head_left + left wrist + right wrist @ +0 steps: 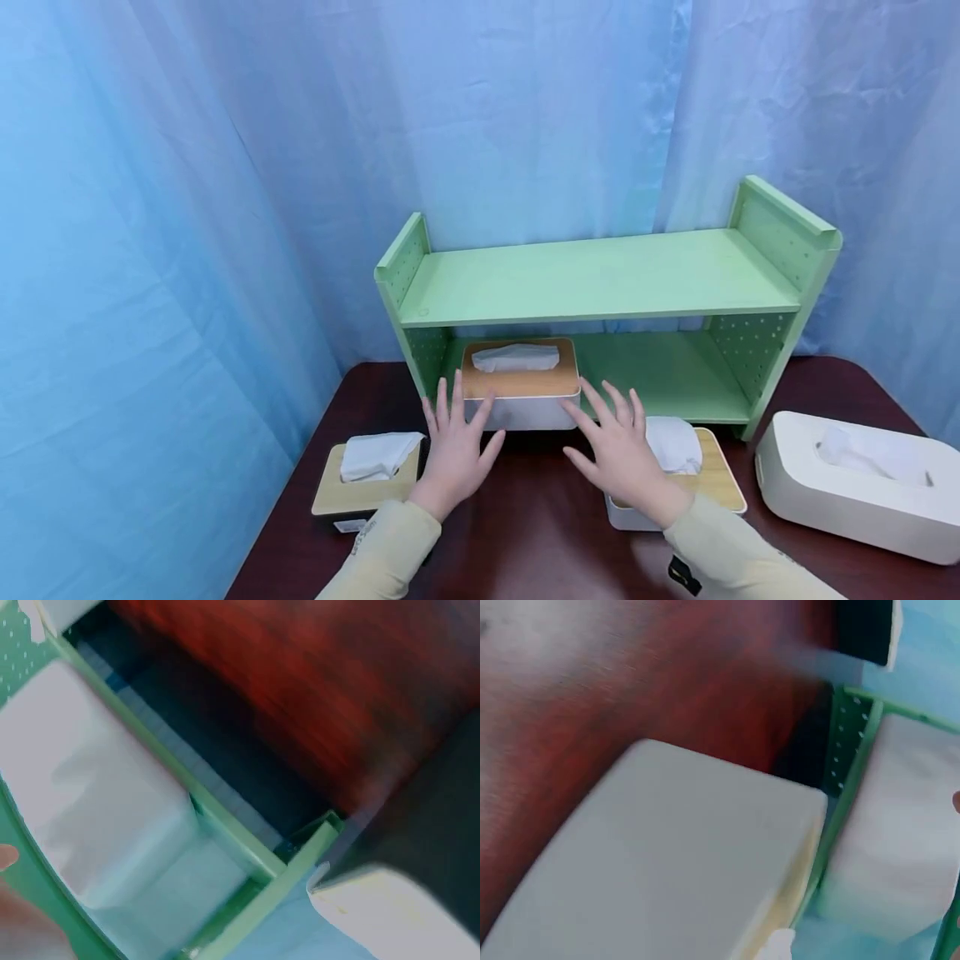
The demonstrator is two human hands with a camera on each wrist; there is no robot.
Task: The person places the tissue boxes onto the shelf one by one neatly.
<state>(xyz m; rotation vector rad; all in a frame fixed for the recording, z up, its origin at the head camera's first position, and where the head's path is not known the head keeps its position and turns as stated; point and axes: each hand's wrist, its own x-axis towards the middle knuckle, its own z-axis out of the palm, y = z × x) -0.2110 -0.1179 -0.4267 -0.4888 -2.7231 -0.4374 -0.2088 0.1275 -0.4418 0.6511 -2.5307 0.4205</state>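
Note:
A white tissue box with a wooden lid (517,382) sits on the left part of the green rack's lower shelf (652,375), a tissue poking from its slot. My left hand (455,454) is at the box's left front with fingers spread. On the right side, my right hand (618,446) is likewise spread, its fingertips close to the box's front corner. Whether either hand touches the box I cannot tell. Both wrist views show the box's white side (97,787), with only bits of fingers at the edges.
A black tissue box with a pale wooden lid (330,487) stands left on the dark table (525,525). Partly behind my right hand is another wood-lidded tissue box (716,479). A long white tissue box (847,508) stands far right. Blue curtains (525,125) hang behind.

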